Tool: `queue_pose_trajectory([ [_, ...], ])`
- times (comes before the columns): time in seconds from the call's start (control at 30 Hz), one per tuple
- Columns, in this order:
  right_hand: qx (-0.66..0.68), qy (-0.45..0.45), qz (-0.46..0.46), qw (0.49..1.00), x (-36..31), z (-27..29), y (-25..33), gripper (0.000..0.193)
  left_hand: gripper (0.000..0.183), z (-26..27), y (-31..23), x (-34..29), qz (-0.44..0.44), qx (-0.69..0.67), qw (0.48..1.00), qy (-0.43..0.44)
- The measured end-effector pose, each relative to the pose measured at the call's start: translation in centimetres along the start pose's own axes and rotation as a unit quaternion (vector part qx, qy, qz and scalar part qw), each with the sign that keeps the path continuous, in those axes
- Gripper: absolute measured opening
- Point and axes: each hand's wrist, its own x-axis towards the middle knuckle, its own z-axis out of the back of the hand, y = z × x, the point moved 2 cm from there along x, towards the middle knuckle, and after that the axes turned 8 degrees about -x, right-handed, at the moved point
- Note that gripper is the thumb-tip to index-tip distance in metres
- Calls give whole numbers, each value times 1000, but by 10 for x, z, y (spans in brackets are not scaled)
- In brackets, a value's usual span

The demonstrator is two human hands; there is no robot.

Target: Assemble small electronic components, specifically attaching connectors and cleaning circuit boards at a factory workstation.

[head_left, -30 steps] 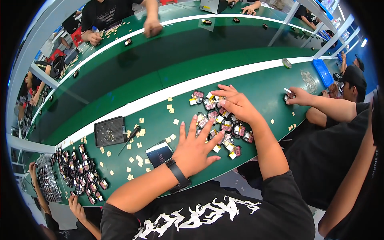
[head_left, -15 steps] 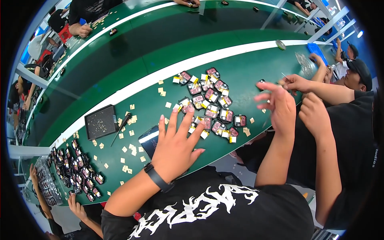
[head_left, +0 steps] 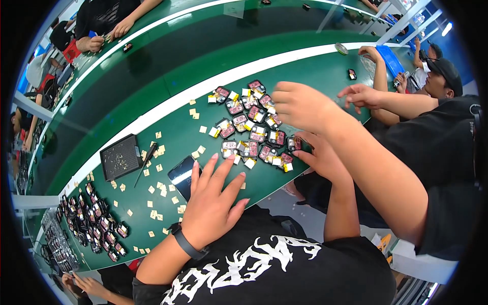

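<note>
My left hand (head_left: 213, 208), with a black wristband, lies flat on the green table (head_left: 173, 122), fingers spread and holding nothing. Its fingertips rest next to a dark phone (head_left: 181, 175). My right hand (head_left: 317, 160) sits at the table's near edge, its fingers against a small red-and-black part (head_left: 294, 144). A neighbour's forearm covers part of it, so its grip is hidden. That neighbour's hand (head_left: 300, 104) hovers over a pile of several red-and-black parts with pale tags (head_left: 249, 127).
Small yellow tags (head_left: 157, 189) are scattered to the left, beside a black tray (head_left: 119, 157) and a thin dark tool (head_left: 145, 163). More parts (head_left: 96, 223) lie in rows at the lower left. Other people's hands (head_left: 363, 94) work at the right, near a blue bin (head_left: 390, 58).
My right hand has left the pile and come back to the table's near edge. A neighbour's hand now reaches over the pile. My left hand has slid nearer, beside the phone.
</note>
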Motion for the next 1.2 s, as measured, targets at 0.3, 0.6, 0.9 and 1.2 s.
queue_pose_trajectory([
  [0.3, 125, -29, -134, 983, -18, 1, 26, 44, 49, -7, 11, -15, 56, -250, 966, -25],
  [0.6, 284, 3, -85, 955, -17, -11, 84, 62, 35, -30, 17, -16, 297, -731, 615, 5],
  [0.9, 115, 50, -188, 974, -13, -15, 53, 77, 28, -13, 29, -35, 320, -661, 673, -84],
  [1.2, 159, 84, -248, 952, -8, -8, 49, 71, 29, 30, 50, -103, 267, -389, 830, -298],
])
